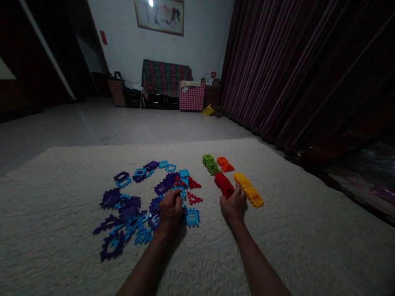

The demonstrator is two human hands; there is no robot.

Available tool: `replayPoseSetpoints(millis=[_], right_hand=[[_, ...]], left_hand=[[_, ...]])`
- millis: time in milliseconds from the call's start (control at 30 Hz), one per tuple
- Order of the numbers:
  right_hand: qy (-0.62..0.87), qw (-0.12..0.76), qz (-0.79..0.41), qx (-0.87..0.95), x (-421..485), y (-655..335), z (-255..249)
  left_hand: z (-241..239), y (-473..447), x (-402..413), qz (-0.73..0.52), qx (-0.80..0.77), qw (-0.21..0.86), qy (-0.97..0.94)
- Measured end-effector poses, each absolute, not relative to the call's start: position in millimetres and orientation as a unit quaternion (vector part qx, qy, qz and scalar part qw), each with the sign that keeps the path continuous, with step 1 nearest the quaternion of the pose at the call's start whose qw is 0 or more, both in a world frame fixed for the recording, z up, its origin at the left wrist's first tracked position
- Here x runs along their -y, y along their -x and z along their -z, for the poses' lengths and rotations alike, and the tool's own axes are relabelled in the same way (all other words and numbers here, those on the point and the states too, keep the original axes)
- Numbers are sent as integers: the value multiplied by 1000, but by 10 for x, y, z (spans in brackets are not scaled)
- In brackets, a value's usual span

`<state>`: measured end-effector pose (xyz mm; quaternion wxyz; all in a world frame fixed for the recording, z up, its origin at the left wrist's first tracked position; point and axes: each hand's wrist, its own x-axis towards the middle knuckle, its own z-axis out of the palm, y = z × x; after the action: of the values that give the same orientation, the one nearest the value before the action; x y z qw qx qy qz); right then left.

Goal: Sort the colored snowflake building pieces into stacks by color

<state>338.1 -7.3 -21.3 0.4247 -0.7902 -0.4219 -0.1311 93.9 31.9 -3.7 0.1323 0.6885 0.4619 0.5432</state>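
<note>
My left hand (171, 209) is over the near right part of a loose heap of purple pieces (128, 211) and light blue pieces (193, 217), flat interlocking toy tiles with notched edges. Its fingers are curled in, and what they may hold is hidden. A few red triangular tiles (194, 198) lie just beyond and right of it. My right hand (235, 204) is closed around the near end of a row of red tiles (224, 184) stood close together. Beside its fingertips runs a row of yellow tiles (249, 190).
Beyond the red row lie a green row (211, 164) and a short orange row (225, 164). Everything rests on a pale quilted cover (77, 172). Past its far edge are a tiled floor (83, 123), a low cabinet (119, 92) and, at right, a purple curtain (277, 74).
</note>
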Motion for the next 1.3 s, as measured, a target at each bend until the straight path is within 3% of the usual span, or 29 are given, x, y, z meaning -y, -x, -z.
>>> replayPoseSetpoints(millis=[167, 467, 833, 1067, 1300], right_hand=[[703, 476, 137, 510, 109, -3165, 86], [591, 470, -44, 654, -49, -2692, 260], [598, 407, -59, 688, -99, -2711, 183], [658, 284, -22, 697, -119, -2614, 91], [684, 265, -27, 679, -69, -2643, -39]], left_hand=[[54, -936, -313, -498, -489, 69, -713], [113, -904, -279, -310, -598, 19, -739], [11, -851, -269, -288, -626, 32, -724], [61, -856, -272, -293, -618, 19, -729], [38, -851, -270, -294, -619, 11, -728]])
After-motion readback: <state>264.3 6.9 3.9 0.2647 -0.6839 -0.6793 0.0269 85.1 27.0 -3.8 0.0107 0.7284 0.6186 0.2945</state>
